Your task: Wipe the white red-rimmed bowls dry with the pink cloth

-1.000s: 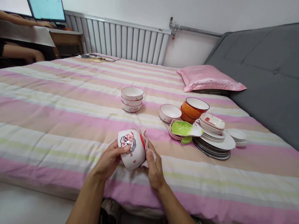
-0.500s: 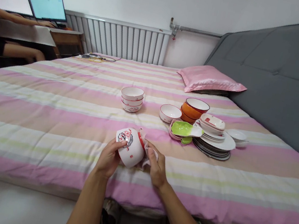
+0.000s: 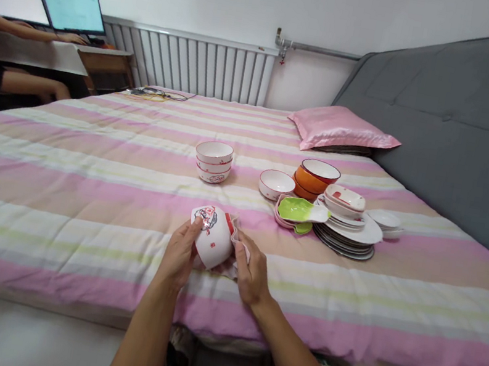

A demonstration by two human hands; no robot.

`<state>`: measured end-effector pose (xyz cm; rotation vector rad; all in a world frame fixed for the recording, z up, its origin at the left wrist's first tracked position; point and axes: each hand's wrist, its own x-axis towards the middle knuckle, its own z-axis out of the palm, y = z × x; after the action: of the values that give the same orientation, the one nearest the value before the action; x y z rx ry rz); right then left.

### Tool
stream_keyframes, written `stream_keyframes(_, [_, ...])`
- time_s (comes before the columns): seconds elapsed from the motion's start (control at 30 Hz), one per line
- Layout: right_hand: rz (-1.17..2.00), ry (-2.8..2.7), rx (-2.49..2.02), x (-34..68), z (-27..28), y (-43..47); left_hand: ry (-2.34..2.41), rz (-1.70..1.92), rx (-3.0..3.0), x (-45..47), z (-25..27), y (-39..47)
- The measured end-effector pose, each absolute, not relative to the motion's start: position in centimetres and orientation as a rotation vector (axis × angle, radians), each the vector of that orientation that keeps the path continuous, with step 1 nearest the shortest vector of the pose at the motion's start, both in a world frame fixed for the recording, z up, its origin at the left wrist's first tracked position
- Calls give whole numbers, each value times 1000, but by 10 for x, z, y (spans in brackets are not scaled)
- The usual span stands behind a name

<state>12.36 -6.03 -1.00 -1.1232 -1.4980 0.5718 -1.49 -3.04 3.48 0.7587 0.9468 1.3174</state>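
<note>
A white bowl (image 3: 214,242) with a red rim band and a black-and-red drawing is tilted on its side above the near part of the bed. My left hand (image 3: 180,253) is closed on its left side, thumb over the drawing. In my right hand (image 3: 253,272) is a pale pink cloth (image 3: 231,262), pressed against the bowl's red-banded end. Beyond the hands stands a stack of three similar white bowls (image 3: 213,162). Right of that stack sits a single red-rimmed bowl (image 3: 276,185).
Orange bowls (image 3: 315,179), green leaf-shaped dishes (image 3: 296,209) and a pile of plates (image 3: 365,231) with small dishes on it stand at the right. A pink pillow (image 3: 342,129) lies near the grey headboard (image 3: 460,125). Another person's arm (image 3: 21,30) reaches across a desk with monitors.
The bowl has turned slightly in my hands, its drawing now higher and more foreshortened. My right hand with the cloth has shifted a little left along the bowl's end.
</note>
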Motion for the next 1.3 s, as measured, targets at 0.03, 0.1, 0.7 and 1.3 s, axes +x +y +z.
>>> stream_keyframes(0.03, [566, -1505, -1128, 124, -10, -60, 957, 1323, 770, -15, 35, -30])
stream_keyframes(0.1, [555, -1523, -1140, 123, -10, -60, 974, 1327, 794, -15, 34, -30])
stream_keyframes(0.7, [664, -1432, -1140, 123, -12, -60, 885, 1171, 1078, -21, 29, -34])
stream_keyframes(1.3, [904, -1172, -915, 118, -13, -59, 811, 992, 1165, -43, 27, -37])
